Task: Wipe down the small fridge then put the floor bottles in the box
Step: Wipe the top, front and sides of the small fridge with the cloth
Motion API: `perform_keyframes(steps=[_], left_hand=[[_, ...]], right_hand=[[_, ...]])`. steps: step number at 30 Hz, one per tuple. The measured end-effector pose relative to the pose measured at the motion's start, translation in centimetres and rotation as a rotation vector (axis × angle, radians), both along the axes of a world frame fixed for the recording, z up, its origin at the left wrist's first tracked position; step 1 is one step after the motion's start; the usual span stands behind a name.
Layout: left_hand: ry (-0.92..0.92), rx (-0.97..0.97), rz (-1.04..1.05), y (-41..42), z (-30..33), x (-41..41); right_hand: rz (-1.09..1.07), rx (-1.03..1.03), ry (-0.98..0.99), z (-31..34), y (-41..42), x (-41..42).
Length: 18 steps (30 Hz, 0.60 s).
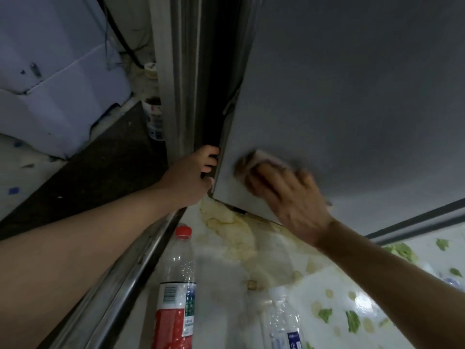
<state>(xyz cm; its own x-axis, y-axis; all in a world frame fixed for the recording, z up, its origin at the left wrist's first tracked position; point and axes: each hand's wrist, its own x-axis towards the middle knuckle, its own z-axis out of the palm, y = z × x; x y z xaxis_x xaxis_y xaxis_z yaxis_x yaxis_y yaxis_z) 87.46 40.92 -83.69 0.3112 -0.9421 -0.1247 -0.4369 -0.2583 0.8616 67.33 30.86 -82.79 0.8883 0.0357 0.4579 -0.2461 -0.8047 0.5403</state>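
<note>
Head: red-capped bottle (177, 285) lying lengthwise, cap fridgeward

Left hand (193, 172) curls its fingers closed; right hand (289, 195) presses flat, arms outstretched.

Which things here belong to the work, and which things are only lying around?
Belong to the job:
fridge
cloth under the right hand
left hand on the fridge edge
red-capped bottle
clear bottle

Only lying about:
white carton
black cable
</note>
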Motion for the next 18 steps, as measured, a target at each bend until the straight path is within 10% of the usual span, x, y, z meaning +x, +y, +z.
perform_keyframes(steps=[5,12,18], left_hand=[[0.006,0.023,-0.016,0.2,0.0,0.5],[-0.053,0.044,0.099,1.7,-0.5,1.7],[-0.054,0.043,0.146,1.9,-1.3,2.8]], right_hand=[[-0.032,-0.045,-0.31,2.6,-0.3,3.5],[-0.121,-0.143,0.475,-3.3,2.1,3.2],[-0.117,-0.092,-0.042,2.6,1.7,4.9]])
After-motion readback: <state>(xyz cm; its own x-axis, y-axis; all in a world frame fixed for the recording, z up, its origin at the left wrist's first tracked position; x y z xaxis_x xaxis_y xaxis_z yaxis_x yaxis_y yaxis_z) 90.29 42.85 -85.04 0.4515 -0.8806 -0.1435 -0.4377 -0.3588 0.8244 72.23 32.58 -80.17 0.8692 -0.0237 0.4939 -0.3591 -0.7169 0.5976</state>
